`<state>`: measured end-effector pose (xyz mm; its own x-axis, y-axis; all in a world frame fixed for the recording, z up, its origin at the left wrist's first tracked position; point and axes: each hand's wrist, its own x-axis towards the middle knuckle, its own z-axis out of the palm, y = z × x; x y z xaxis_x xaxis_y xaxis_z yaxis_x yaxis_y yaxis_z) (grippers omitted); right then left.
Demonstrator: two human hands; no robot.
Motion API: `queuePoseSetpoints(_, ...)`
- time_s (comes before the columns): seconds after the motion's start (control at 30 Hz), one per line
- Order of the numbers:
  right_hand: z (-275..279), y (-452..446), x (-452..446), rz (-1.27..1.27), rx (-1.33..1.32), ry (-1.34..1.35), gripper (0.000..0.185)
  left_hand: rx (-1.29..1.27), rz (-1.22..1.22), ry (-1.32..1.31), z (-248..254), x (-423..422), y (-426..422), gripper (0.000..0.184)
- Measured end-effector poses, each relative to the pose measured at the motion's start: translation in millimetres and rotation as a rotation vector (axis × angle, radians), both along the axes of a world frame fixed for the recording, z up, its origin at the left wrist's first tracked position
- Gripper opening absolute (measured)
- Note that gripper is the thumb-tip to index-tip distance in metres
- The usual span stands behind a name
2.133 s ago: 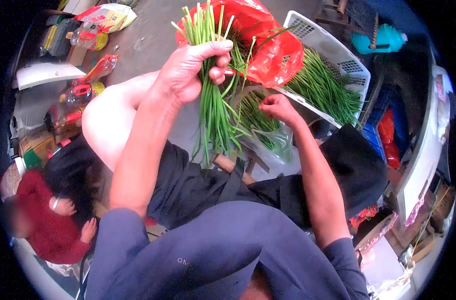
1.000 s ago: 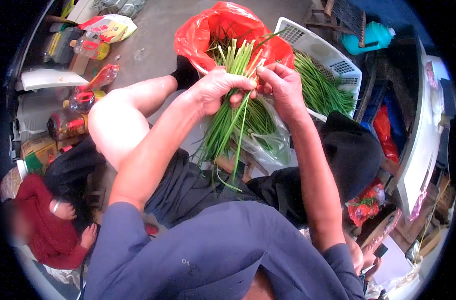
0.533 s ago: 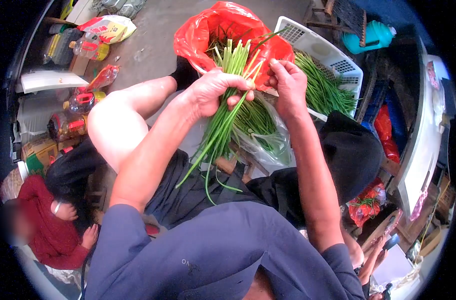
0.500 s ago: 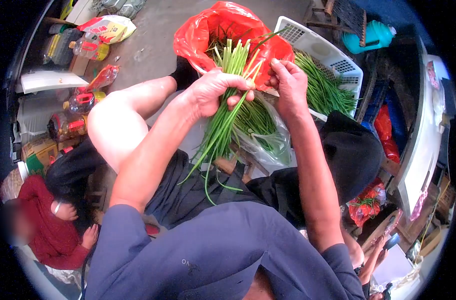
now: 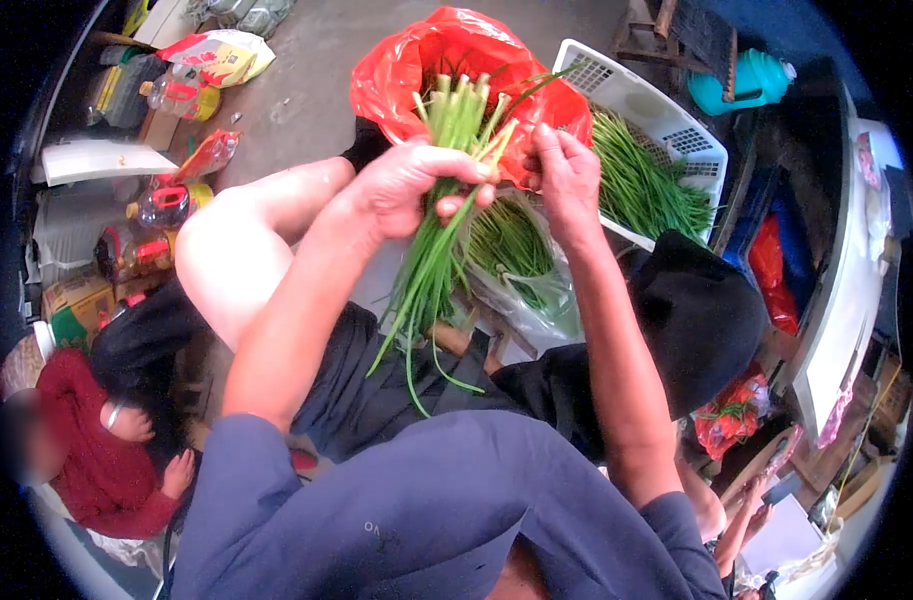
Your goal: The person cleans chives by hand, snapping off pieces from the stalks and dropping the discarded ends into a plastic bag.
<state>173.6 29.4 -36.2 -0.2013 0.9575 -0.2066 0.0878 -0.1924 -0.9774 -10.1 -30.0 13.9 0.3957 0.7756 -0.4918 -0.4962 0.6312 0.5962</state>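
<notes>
My left hand (image 5: 416, 185) is wrapped round a bunch of long green stalks (image 5: 426, 265), pale ends up, leaves hanging over my lap. Just right of the bunch, my right hand (image 5: 564, 180) is closed with thumb and finger together; whatever it pinches, if anything, is too small to name. Behind both hands a red plastic bag (image 5: 386, 82) gapes open with dark green leaves inside. Below my right hand, a clear plastic bag (image 5: 551, 318) holds more green stalks. A white perforated basket (image 5: 711, 160) at the right contains many green stalks (image 5: 636, 180).
A person in a red top (image 5: 101, 450) sits at the lower left; another person's arms (image 5: 741, 525) show at the lower right. Bottles (image 5: 181, 97) line the left side. A teal jug (image 5: 746, 82) and a wooden chair (image 5: 666, 45) are at the upper right.
Over these two seconds my left hand has lowered the bunch, and my right hand has risen from the clear bag to beside it. Since half a second ago, both have shifted slightly left.
</notes>
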Motion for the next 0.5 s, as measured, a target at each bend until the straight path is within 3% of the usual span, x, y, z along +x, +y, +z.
queuePoseSetpoints(0.07,-15,10,10,-0.063,-0.082,0.053,0.030,0.087,0.083,0.042,17,-17,0,0.014)
queuePoseSetpoints(0.2,-19,15,5,0.004,-0.048,-0.109,0.024,0.170,0.282,0.156,49,-51,-5,0.016)
queuePoseSetpoints(0.27,-22,19,-4,0.063,-0.019,-0.153,0.022,0.240,0.314,0.064,53,-67,-8,0.018)
queuePoseSetpoints(0.4,-44,46,-24,0.210,0.223,-0.438,0.032,0.279,0.420,-0.009,69,-78,-13,0.018)
queuePoseSetpoints(0.5,-51,65,-40,0.474,0.298,-0.912,0.041,0.299,0.460,-0.007,71,-85,-15,0.018)
